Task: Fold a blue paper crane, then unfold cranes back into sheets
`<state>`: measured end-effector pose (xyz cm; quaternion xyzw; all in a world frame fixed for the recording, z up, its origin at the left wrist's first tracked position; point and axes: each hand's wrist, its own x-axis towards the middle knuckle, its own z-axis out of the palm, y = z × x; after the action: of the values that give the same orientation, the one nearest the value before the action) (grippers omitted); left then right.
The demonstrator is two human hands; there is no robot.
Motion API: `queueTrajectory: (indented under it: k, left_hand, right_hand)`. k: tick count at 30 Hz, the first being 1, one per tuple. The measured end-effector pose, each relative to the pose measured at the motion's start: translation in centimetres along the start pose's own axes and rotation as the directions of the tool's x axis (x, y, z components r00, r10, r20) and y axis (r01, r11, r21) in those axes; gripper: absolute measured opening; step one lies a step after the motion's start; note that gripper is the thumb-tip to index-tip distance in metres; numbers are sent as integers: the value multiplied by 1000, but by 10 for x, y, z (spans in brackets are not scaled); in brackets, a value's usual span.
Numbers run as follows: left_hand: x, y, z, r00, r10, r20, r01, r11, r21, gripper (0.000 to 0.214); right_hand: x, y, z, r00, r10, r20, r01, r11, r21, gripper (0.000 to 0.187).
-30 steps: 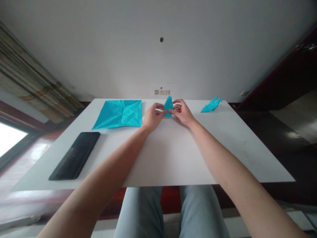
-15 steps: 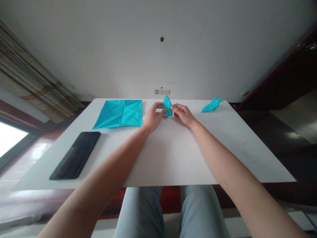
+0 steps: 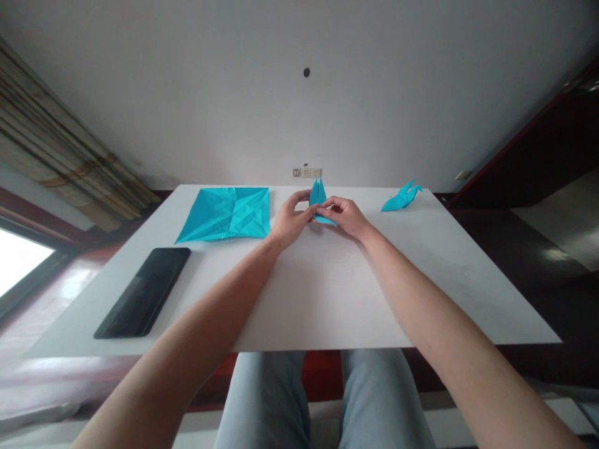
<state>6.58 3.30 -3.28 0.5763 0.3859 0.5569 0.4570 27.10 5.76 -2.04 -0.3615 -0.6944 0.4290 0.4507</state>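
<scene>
Left hand (image 3: 291, 221) and right hand (image 3: 349, 216) are pinching 1 seemingly part-folded paper (image 3: 317, 194); 1 creased sheet (image 3: 229, 214) and 1 finished-looking paper bird (image 3: 400, 199) are flanking it.

Turquoise is noted on the folded paper (image 3: 317, 193), on the paper crane (image 3: 400, 199) and on the flat sheet (image 3: 224, 215); the last is marked by a pattern of straight, crossing crease lines in lighter and darker tones. White is recorded for the table (image 3: 322, 299), black for the phone (image 3: 143, 293). The wall (image 3: 187, 93) is seen as grey, broken by a dark round spot (image 3: 307, 72). Tan with darker stripes is observed on the curtain (image 3: 60, 137); pale blue is found on the trousers (image 3: 264, 399).
</scene>
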Motion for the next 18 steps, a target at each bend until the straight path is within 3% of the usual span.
queueTrajectory:
  k: [2,6,9,18]
  left_hand:
    - [0,0,-1,1000,-3,-18,2,1000,-16,58]
    - [2,-1,-3,999,34,-17,-35,999,-41,72]
    - [3,-2,-3,998,59,-6,-59,997,-45,76]
    - [4,0,-2,999,11,-42,-14,998,-66,67]
  right_hand:
    - [-1,1,1,1000,-20,14,19,1000,13,60]
    - [-2,5,2,999,-44,-6,45,997,62,81]
    - [-1,8,2,998,-51,-25,53,995,79,86]
    - [1,5,2,997,-52,-56,55,997,48,75]
